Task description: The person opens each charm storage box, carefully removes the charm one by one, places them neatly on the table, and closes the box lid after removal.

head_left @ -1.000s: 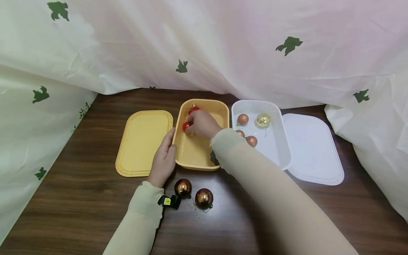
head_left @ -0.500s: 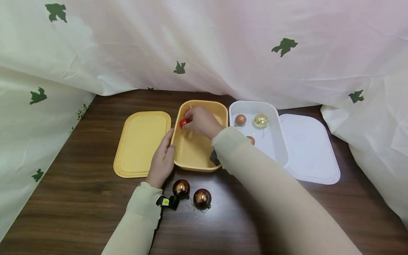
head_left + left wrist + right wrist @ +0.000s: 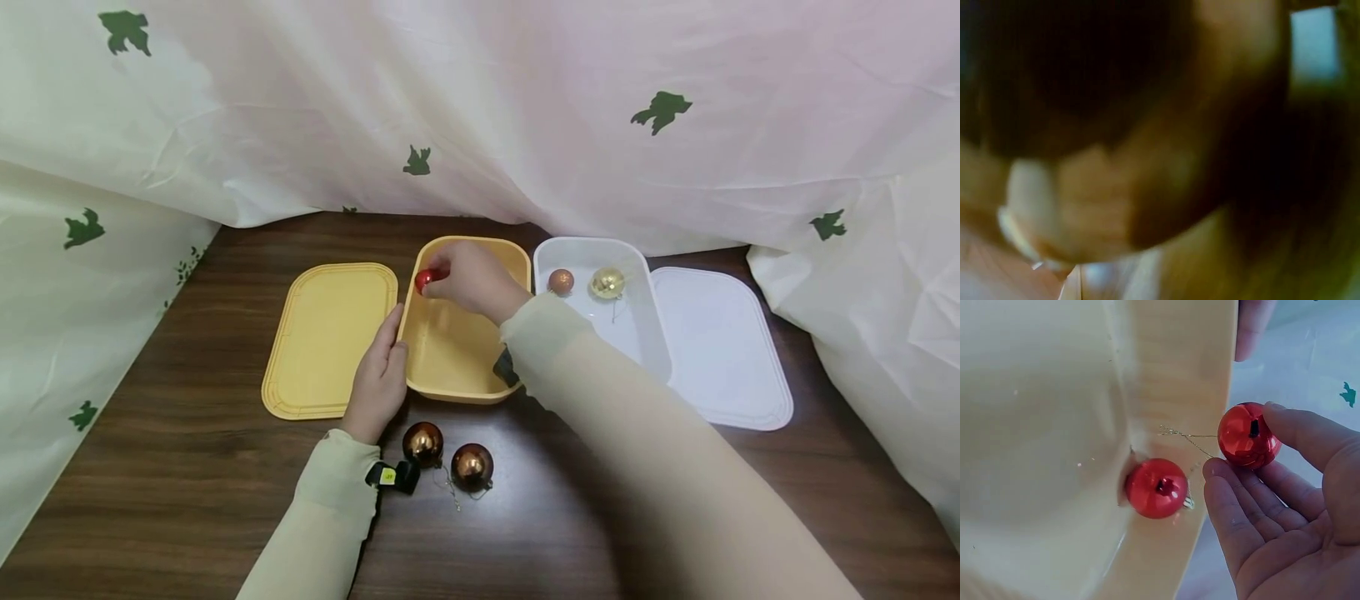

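My right hand (image 3: 474, 279) pinches a red Christmas ball (image 3: 1247, 436) between thumb and fingers, over the yellow box's far left part. Its gold string hangs free in the right wrist view. A second red Christmas ball (image 3: 1157, 488) lies in the corner inside the yellow box (image 3: 461, 396); in the head view my right hand hides it. Along the box's left outer wall rests my left hand (image 3: 377, 379), fingers straight. Near my left wrist lie two shiny brown balls (image 3: 423, 444) with strings. One large and blurred brown ball (image 3: 1172, 181) fills much of the left wrist view.
Left of the yellow box lies a yellow lid (image 3: 330, 342). To the right stands a white box (image 3: 660, 333) with a glittery orange ball (image 3: 561, 282) and a gold ball (image 3: 607, 283), partly covered by my right sleeve. A white lid (image 3: 723, 350) lies beside it. White curtain (image 3: 480, 108) hangs behind.
My right hand has lifted the red ball from the yellow box's floor, up and leftward toward the left rim. My left hand keeps its place against the box.
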A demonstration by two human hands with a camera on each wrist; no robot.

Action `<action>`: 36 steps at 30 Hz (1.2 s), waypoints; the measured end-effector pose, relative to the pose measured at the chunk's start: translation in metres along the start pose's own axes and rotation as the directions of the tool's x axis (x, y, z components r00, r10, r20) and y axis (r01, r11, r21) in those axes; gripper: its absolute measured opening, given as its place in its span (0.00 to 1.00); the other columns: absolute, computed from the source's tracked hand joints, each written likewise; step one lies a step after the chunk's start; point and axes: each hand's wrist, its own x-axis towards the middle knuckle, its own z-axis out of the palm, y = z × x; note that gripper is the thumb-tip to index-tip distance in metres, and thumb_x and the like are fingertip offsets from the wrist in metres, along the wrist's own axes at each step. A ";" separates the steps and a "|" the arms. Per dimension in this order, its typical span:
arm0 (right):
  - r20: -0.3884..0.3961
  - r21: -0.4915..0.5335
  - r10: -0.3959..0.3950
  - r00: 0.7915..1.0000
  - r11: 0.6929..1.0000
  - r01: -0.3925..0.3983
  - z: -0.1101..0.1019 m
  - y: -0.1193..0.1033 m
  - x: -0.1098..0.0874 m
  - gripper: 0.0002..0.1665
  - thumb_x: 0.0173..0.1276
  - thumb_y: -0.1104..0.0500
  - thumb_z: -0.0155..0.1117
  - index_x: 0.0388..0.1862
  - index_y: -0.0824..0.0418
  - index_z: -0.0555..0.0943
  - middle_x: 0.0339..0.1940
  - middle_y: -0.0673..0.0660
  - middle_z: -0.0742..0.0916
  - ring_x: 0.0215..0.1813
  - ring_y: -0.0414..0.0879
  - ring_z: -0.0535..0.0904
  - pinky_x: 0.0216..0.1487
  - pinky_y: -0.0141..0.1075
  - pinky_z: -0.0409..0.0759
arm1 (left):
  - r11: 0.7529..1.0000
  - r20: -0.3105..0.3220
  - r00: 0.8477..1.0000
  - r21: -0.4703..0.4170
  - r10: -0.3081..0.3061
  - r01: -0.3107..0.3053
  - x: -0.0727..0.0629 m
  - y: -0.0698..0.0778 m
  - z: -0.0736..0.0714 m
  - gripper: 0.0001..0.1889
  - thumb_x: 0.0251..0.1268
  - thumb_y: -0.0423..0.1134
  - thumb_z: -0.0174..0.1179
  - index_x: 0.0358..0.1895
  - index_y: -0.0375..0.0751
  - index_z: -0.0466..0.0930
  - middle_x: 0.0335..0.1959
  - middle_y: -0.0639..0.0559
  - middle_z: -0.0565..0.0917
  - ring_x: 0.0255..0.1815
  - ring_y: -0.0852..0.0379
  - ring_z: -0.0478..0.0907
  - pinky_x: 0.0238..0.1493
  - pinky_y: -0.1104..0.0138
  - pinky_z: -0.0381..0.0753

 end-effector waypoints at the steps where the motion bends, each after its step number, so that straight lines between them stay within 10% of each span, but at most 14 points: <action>1: 0.002 0.002 -0.001 1.000 1.000 0.001 -0.001 -0.001 -0.001 0.14 0.64 0.54 0.75 0.47 0.55 0.86 0.42 0.48 0.86 0.44 0.44 0.80 0.48 0.35 0.80 | 1.000 -0.003 1.000 0.003 -0.001 0.001 0.000 0.000 0.000 0.28 0.81 0.35 0.37 0.80 0.39 0.52 0.80 0.49 0.57 0.79 0.55 0.53 0.78 0.55 0.54; 36: -0.098 0.175 -0.134 0.986 0.973 0.149 -0.020 -0.005 -0.102 0.22 0.62 0.56 0.76 0.55 0.58 0.85 0.48 0.49 0.88 0.48 0.43 0.86 0.52 0.36 0.84 | 1.000 -0.022 1.000 0.024 -0.012 0.013 -0.002 0.002 0.002 0.28 0.81 0.35 0.37 0.80 0.39 0.51 0.80 0.50 0.56 0.79 0.55 0.52 0.78 0.56 0.54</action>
